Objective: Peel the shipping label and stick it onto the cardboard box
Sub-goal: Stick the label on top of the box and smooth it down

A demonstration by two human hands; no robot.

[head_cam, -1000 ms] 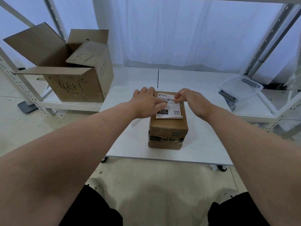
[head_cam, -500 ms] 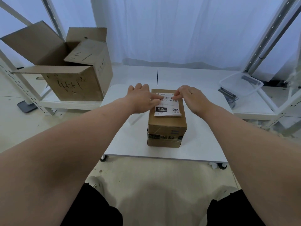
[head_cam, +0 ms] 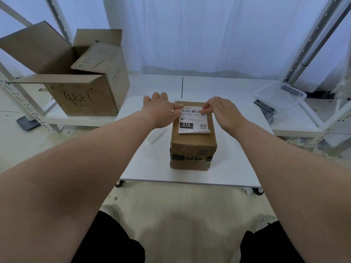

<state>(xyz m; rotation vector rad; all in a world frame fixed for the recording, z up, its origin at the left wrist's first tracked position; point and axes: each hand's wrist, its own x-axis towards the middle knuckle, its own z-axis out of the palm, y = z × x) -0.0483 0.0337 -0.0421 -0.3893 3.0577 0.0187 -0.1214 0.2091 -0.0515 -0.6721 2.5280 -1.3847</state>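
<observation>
A small taped cardboard box (head_cam: 193,149) stands on a low white table (head_cam: 228,168). A white shipping label (head_cam: 193,121) with a barcode and "010" lies on the box's top; its near right corner curls up. My left hand (head_cam: 160,112) presses the label's far left edge with its fingertips. My right hand (head_cam: 221,111) presses the far right edge with its fingertips, fingers slightly bent. Both hands lie flat against the box top.
A large open cardboard box (head_cam: 76,80) sits on a shelf at the left. A clear plastic tub (head_cam: 280,95) rests on the shelf at the right. White metal rack posts (head_cam: 311,40) rise on both sides, with a white curtain behind.
My left hand has slid leftward off the label's middle, uncovering more print. My right hand stays at the far right edge. The box has not moved.
</observation>
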